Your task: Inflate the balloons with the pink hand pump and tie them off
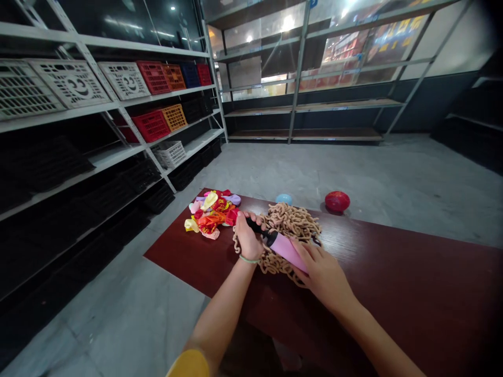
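Note:
A hand pump with a pink barrel point(288, 251) and a black end point(255, 226) is held slantwise above the table. My left hand point(248, 235) is wrapped round the black end, and a pale green band circles its wrist. Around the pink barrel closes my right hand point(320, 267). Beneath and behind the pump lies a heap of tan, curly, cord-like pieces point(293, 220). Left of my left hand is a pile of limp, colourful balloons point(214, 214); whether the red one nearest my fingers touches them, I cannot tell.
The dark red-brown table point(377, 283) reaches far right. By its far edge are an inflated red balloon point(337, 201) and a light blue one point(283, 199). Shelving with plastic crates point(151, 125) stands left; a metal rack point(298, 107) stands at the back.

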Demonstrator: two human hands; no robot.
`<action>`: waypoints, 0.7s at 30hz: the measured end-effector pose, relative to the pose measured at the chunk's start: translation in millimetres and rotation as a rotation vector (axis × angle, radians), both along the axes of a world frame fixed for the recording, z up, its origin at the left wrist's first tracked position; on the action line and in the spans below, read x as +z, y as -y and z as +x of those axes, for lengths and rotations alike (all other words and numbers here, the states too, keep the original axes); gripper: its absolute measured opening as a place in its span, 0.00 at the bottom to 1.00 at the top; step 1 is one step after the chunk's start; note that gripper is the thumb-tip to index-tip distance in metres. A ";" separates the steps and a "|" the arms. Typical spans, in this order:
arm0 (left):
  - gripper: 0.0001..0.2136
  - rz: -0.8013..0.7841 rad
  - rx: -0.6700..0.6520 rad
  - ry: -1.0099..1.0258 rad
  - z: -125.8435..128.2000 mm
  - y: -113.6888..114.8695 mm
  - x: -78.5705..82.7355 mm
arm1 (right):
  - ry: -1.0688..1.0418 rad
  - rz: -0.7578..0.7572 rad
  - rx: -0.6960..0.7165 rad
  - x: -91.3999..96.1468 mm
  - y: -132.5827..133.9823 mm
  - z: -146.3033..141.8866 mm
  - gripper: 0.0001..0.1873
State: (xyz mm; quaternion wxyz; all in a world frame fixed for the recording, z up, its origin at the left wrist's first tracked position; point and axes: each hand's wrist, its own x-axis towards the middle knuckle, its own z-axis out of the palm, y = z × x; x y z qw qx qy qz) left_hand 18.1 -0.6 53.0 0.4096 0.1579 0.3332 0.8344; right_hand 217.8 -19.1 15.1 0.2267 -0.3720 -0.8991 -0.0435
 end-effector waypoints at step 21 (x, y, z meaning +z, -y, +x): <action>0.14 -0.019 -0.143 -0.010 32.6 -34.1 31.7 | -0.063 0.013 -0.229 -6.1 4.4 17.3 0.36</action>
